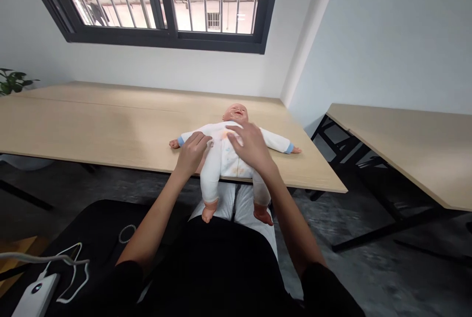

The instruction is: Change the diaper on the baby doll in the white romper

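Note:
A baby doll lies on its back at the table's front edge, its arms spread wide and its legs hanging over the edge. It wears a white outfit with blue cuffs and a faint coloured print. My left hand is closed at the outfit's side, on the left of the picture, pinching a bit of the white cloth. Over the chest, my right hand is open with thumb and fingers apart; it hides part of the outfit's front. Whether its fingertips touch the cloth I cannot tell.
The light wooden table runs along the wall under a barred window. A second table stands to the right across a gap. At lower left, a white device with a cable and a bracelet lie on a black seat.

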A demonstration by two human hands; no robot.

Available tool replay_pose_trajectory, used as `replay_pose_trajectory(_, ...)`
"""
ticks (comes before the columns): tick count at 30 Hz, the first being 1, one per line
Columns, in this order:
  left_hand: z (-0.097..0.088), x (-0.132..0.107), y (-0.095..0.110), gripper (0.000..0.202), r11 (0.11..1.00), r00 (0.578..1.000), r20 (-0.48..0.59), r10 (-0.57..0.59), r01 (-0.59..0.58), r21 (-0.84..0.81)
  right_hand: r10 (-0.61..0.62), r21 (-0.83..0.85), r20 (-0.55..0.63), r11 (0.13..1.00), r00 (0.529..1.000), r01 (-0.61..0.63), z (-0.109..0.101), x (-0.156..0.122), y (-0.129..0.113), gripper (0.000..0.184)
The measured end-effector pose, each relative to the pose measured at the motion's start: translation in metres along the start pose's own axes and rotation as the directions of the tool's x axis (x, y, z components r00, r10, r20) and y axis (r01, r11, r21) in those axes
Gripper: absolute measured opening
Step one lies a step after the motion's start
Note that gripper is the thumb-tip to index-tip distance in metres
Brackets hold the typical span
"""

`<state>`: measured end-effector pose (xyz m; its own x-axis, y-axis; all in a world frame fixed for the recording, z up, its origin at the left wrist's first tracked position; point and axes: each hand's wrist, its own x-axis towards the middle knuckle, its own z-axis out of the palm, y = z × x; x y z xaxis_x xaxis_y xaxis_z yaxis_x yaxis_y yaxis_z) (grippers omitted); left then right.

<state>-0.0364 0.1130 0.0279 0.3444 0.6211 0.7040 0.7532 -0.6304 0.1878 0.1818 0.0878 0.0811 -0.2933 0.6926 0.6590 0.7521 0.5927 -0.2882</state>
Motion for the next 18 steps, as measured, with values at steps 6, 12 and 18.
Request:
replay_pose_trajectory(6,0.001,-0.019,-0.030,0.026,0.981,0.988,0.032,-0.153,0.156,-0.119,-0.034,-0.083,0.439,0.993,0.898,0.079,0.046,0.039,-0.003,0.032)
replay_pose_trajectory(12,-0.004,-0.032,-0.048,0.013,0.918,0.954,-0.020,-0.298,0.281,-0.279,0.046,-0.172,0.405,0.985,0.913,0.027,0.039,0.036,0.012,0.026)
replay_pose_trajectory(18,-0.014,-0.018,-0.034,0.012,0.875,0.938,-0.060,-0.340,0.292,-0.387,0.141,-0.182,0.454,0.981,0.880,-0.063,0.038,0.036,0.017,0.030)
